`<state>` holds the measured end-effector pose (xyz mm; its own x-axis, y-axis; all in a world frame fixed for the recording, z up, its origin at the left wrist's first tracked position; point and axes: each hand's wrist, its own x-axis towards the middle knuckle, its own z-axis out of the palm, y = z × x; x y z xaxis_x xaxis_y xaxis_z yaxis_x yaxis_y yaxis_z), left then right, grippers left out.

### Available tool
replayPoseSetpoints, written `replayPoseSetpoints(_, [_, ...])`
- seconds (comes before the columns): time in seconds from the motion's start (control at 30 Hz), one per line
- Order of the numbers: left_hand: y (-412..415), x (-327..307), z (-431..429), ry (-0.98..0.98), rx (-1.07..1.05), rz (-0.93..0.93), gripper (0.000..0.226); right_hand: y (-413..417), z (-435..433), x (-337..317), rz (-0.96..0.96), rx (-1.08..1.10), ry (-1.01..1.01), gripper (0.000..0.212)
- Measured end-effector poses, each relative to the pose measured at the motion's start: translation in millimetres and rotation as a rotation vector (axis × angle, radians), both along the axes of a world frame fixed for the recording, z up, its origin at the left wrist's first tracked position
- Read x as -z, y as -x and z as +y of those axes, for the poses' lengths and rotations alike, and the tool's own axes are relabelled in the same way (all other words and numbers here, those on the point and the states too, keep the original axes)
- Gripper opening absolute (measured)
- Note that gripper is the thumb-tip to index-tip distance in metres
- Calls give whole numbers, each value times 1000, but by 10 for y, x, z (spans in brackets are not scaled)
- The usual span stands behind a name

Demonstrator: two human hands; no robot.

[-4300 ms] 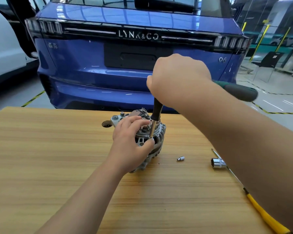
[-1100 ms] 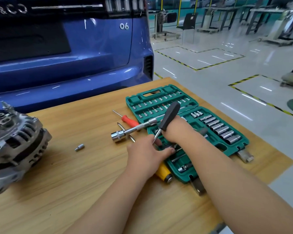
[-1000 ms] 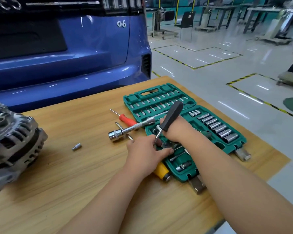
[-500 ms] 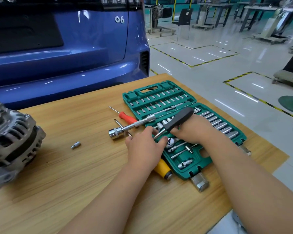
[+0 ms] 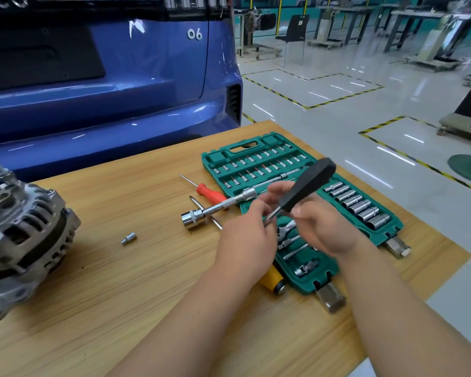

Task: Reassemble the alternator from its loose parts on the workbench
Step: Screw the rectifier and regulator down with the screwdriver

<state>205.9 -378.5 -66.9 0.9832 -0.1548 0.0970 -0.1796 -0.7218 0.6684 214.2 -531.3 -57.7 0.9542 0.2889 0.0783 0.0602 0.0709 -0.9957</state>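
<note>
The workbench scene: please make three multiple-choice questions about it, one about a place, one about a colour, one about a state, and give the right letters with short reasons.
1. Where does the alternator stand?
A. at the left end of the workbench
B. inside the socket set case
C. on the floor

2. What colour is the socket set case?
A. red
B. green
C. grey

3. What is the state of the black-handled driver?
A. lying alone on the bench
B. stored in the case
C. held up in the right hand, with the left hand at its shaft end

Answers:
1. A, it sits on the wood at the left edge of the view, far from the case.
2. B, its tray and lid are green.
3. C, the right hand grips the driver just below its black handle above the open case, and the left fingers meet the metal shaft.
</note>
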Motion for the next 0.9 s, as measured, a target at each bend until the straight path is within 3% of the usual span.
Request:
replayPoseSetpoints(0.07, [57,-118,-53,-31,64,39,24,-40,188,-1,28,182,-170,27])
replayPoseSetpoints(0.13, [115,-211,-94,-23,89,99,20,-161,287,-20,137,478,-146,28])
replayPoseSetpoints(0.23, [211,-213,4,-124,114,157,17,-462,73,-63,320,892,-382,28])
replayPoseSetpoints(0.27, [262,-170,73,-170,120,176,17,-527,-62,-76,326,987,-308,28])
replayPoseSetpoints(0.3, [282,-151,148,-197,115,175,19,-581,-175,-63,320,996,-147,27])
replayPoseSetpoints(0.37, [221,-170,245,-214,77,104,21,-613,-161,-26,318,797,96,23])
replayPoseSetpoints(0.5, [-47,-142,197,-400,109,-133,32,-521,115,30,379,552,50,23])
replayPoseSetpoints(0.67, [-160,51,197,-624,234,-145,34,-495,-1,45,290,588,299,27])
replayPoseSetpoints(0.9, [-175,97,195,-598,241,-162,39,-530,-147,56,160,669,414,22])
